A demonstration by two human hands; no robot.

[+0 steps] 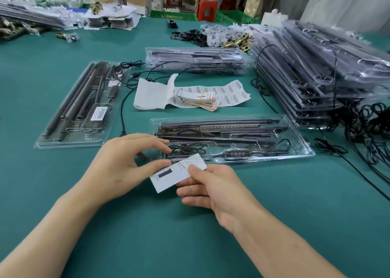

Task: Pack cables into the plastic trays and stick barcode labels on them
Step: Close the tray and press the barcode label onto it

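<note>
Teal-green covering is being seen across the whole table (147,225). Just above its near middle, a white card (175,177) with a dark printed bar is being held by both hands. It is being pinched by the right hand (213,184), thumb on top and fingers curled beneath. Its upper edge is being touched by the thumb of the left hand (118,168), whose fingers are being kept curved above it; whether that hand is gripping it cannot be told.

Just beyond the card, a clear plastic tray (295,149) is lying lengthwise, and a coiled black cable (187,149) is being held in its near compartment. To the left, a second tray (52,138) is being shown carrying a barcode label (100,113). Between the trays, a sheet of barcode labels (230,94) is lying flat. At the right, stacked trays (316,70) are being flanked by loose cables (369,130).
</note>
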